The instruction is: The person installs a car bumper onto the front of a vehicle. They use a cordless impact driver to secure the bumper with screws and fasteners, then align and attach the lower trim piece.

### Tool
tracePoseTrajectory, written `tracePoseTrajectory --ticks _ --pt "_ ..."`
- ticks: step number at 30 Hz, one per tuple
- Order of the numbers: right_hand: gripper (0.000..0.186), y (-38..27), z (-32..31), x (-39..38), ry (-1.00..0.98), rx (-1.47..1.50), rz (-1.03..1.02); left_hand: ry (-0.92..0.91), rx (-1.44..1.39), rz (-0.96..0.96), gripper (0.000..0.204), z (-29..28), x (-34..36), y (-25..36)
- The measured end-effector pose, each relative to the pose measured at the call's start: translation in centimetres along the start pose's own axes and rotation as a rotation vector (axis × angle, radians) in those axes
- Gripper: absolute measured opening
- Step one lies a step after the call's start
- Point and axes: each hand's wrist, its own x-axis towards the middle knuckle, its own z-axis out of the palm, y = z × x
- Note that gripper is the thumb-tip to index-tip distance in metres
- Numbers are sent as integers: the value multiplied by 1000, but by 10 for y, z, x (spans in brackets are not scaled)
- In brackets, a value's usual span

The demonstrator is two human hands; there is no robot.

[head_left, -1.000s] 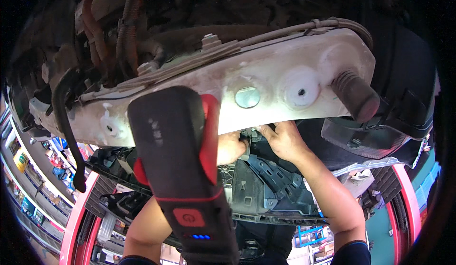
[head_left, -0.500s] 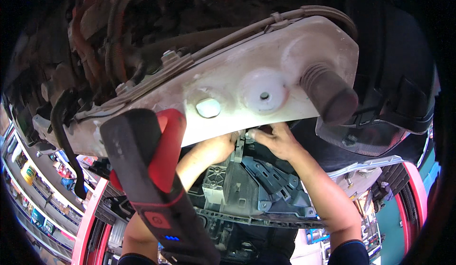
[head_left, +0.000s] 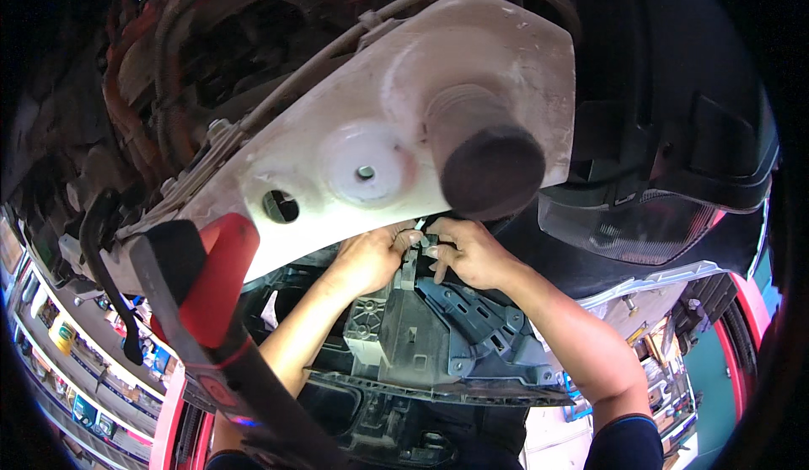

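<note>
My left hand (head_left: 377, 257) is closed with thumb and fingertips pinched beside a small pale piece (head_left: 421, 227). Facing it, my right hand (head_left: 474, 255) has its fingers curled around a small dark piece (head_left: 431, 241), too small to name. The fingertips of both hands almost meet, just under the lower edge of a pale metal beam (head_left: 329, 209). Directly below them runs a grey plastic bracket (head_left: 409, 269). A blue-grey slotted bracket (head_left: 480, 318) lies below my right hand.
A black and red work light (head_left: 221, 280) stands in front of my left forearm. A thick black cylinder (head_left: 493, 171) juts from the beam toward me. At right is a clear lamp lens (head_left: 628, 226); a black hose (head_left: 109, 276) hangs left. Stocked shelves (head_left: 80, 369) stand beyond.
My view has shifted, so the beam and black cylinder look nearer and further left. More of both hands now shows below the beam. My right fingers are more visible, curled at the small dark piece.
</note>
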Motion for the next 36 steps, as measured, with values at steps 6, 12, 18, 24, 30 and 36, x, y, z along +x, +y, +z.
tracePoseTrajectory --ticks 6,12,18,24,30,36 --pt "21 18 1 4 18 19 -12 -111 -170 -44 16 -12 1 6" --pt "24 4 -6 -2 105 -246 -190 -39 -193 -51 15 -10 -2 8" --pt "19 -60 1 -33 399 -835 -355 102 -17 -110 19 -3 -1 10" --pt "36 -71 6 -28 314 -1268 -592 6 -130 -69 14 -12 -10 18" --pt "31 -54 -10 -35 269 -1301 -396 -7 8 -64 26 -9 -7 7" --pt "38 -57 -9 -32 223 -1329 -393 -32 -88 -41 24 -17 -13 3"
